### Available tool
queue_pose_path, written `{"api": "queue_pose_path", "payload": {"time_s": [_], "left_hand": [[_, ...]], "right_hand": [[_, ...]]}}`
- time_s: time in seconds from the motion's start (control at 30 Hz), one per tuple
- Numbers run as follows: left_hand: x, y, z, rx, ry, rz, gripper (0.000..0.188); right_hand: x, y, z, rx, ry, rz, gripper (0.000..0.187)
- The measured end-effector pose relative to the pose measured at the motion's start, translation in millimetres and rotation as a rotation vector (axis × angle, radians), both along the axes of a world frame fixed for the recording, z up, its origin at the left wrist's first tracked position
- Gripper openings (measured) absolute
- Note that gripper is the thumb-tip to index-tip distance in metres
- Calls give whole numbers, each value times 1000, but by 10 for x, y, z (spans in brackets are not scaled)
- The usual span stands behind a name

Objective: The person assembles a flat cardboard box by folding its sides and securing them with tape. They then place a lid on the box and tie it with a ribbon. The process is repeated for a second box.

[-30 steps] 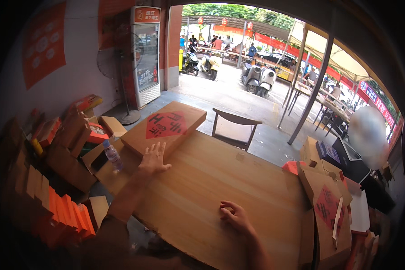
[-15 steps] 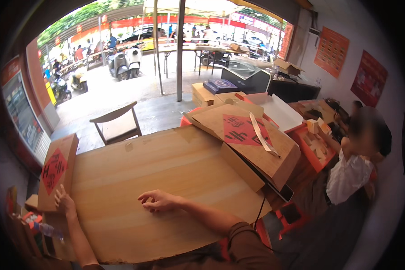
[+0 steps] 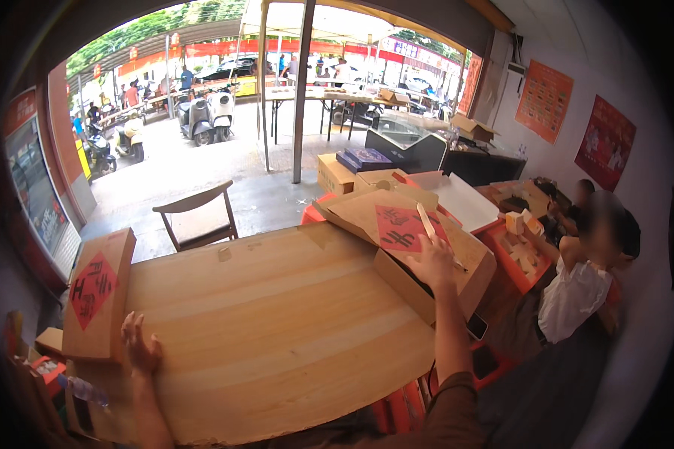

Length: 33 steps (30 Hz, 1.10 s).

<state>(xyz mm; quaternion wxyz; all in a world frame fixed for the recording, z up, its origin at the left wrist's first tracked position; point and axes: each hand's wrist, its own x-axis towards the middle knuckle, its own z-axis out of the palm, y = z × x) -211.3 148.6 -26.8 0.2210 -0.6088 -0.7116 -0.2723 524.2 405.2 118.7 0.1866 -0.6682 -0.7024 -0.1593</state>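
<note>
A flat cardboard box (image 3: pixel 472 258) with a red diamond label lies at the far right of the brown table board (image 3: pixel 277 329), its lid sloping over the lower part. A pale narrow strip (image 3: pixel 426 217) lies across that lid. My right hand (image 3: pixel 431 263) reaches over the lid at the strip, fingers extended and thumb apart; whether they touch it is unclear. At the left, my left hand (image 3: pixel 140 346) hovers or rests by the near edge of another flat cardboard box (image 3: pixel 120 262) with a red diamond label. Its fingers are spread and hold nothing.
A wooden chair (image 3: pixel 195 213) stands beyond the board. At the right, a person in a white top (image 3: pixel 577 288) sits beside a red tray (image 3: pixel 520 258) of small pieces. A phone-like black object (image 3: pixel 477 326) juts from under the right box. A plastic bottle (image 3: pixel 84 391) lies lower left.
My right hand has gone from above the middle of the board to the right box lid. My left hand has come off the left box's face, toward its near right edge.
</note>
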Motion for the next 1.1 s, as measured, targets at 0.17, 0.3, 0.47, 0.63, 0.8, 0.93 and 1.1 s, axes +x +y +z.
{"api": "queue_pose_path", "payload": {"time_s": [0.17,0.3,0.47,0.63,0.8,0.93,1.1], "left_hand": [[-322,-158,-212,163,-337,-1,62],[-349,-167,-206,139,-400,-5,60],[-416,-145,-278,182,-374,-99,58],[-381,-223,-220,147,-408,-110,56],[-332,-150,-231,154,-410,-155,56],[-301,-172,-220,186,-422,-165,54],[-280,-167,-206,154,-415,-165,52]], "right_hand": [[129,-215,123,-236,-60,32,78],[-6,-299,186,-427,-106,-57,80],[-114,-316,187,-388,-148,-58,56],[-170,-286,379,-402,-238,26,62],[151,-188,373,-190,-280,-95,42],[171,-215,499,-149,-240,-135,25],[498,-157,318,179,-143,-77,28]]}}
